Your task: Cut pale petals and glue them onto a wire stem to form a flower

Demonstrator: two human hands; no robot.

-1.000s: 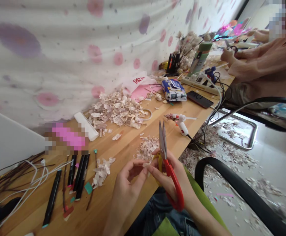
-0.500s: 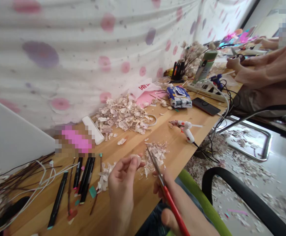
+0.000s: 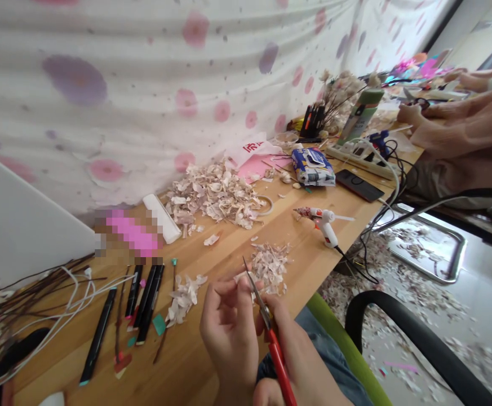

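Observation:
My left hand (image 3: 231,327) pinches a small pale petal-like piece (image 3: 240,277) between thumb and fingertips. In my right hand (image 3: 292,344) are red-handled scissors (image 3: 276,349), their blades beside the piece and pointing up and left. Whether the blades touch it I cannot tell. Just beyond my hands lies a small heap of pale shreds (image 3: 270,264). Another small pile of cut petals (image 3: 185,300) is left of my left hand. Farther back, against the curtain, rises a large heap of dried pale flakes (image 3: 218,194).
A white glue gun (image 3: 324,223) lies to the right near the table edge, its cord hanging down. Black markers (image 3: 149,301) and twigs lie at left. A phone (image 3: 359,185) and a power strip (image 3: 362,158) are at back right, where another person's hands (image 3: 415,115) work.
My hands have come together: the scissors' blades have moved left to the petal-like piece, and my left hand has shifted a little right. The view has also moved slightly.

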